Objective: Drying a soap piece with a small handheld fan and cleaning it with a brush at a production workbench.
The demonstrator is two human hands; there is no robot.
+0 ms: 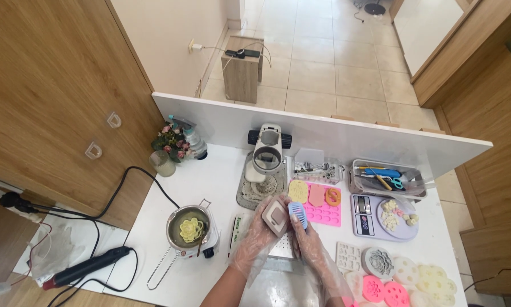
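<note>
We look down on a white tabletop point(210, 187) with a raised white back panel, set against a wooden wall on our left and a tiled floor beyond. Near its left edge stands a small metal melting pot point(190, 230) with a wire handle and a yellow flower-shaped piece inside; a black cord loops past it down to a dark tool on the floor. At the back sits a white stand tool point(267, 150) on a grey mat. To the right lie a pink mould tray point(322, 206), a small scale point(369, 219) bearing a dish of pale pieces, and a clear box of tools point(383, 177). Round flower moulds point(403, 276) in pink, grey and cream crowd the near right corner.

Both our hands wear thin clear gloves and meet over the tabletop's middle. Our left hand point(260, 233) is wrapped around a small beige square mould point(276, 217), held tilted above the tabletop. Our right hand point(308, 236) pinches a small blue ridged tool point(298, 214), just beside the mould and seemingly touching its edge.
</note>
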